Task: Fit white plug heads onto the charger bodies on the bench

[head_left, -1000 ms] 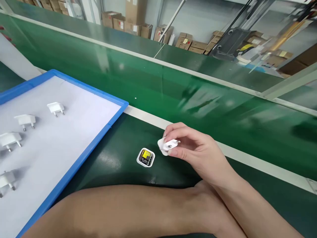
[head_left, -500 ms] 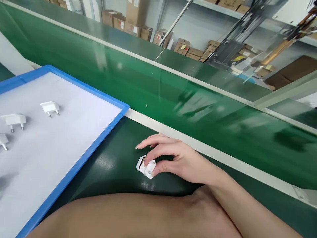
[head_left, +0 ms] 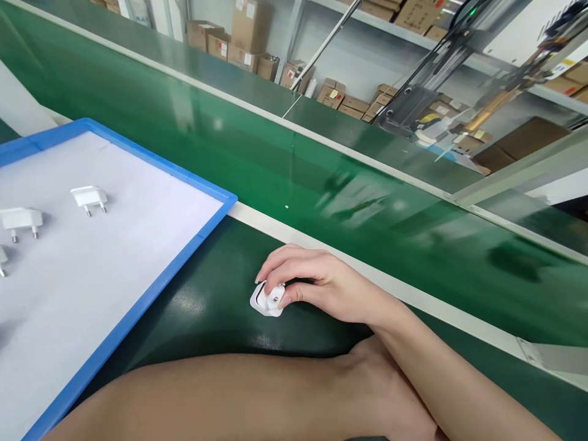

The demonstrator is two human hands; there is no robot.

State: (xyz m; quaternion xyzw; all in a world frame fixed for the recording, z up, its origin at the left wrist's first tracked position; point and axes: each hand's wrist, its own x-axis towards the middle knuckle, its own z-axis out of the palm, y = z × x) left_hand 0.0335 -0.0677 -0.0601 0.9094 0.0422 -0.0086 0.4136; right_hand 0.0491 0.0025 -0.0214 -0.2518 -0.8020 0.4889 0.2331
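Observation:
Low over the dark green work surface [head_left: 197,306], my right hand [head_left: 316,278] pinches a white two-pin plug head [head_left: 265,302] between thumb and fingers. A metal pin faces up beside the thumb, and a dark slot shows on the far side of the plug. Whether it touches the surface, I cannot tell. My left arm lies across the bottom of the view, its wrist bent beneath my right forearm. My left hand [head_left: 390,386] is mostly hidden there, with no fingers showing. To the left, white plug pieces [head_left: 89,199] lie on a white sheet.
A blue-edged board [head_left: 160,160] with the white sheet covers the left side. A pale rail [head_left: 280,231] borders the green conveyor belt [head_left: 257,177] beyond my hand. Cardboard boxes [head_left: 245,58] stand on shelves behind, with a metal machine arm [head_left: 408,101] at upper right.
The fingers of my right hand have closed in over the plug head, which has turned slightly in the grip. The view has shifted a little; the board pieces stay put.

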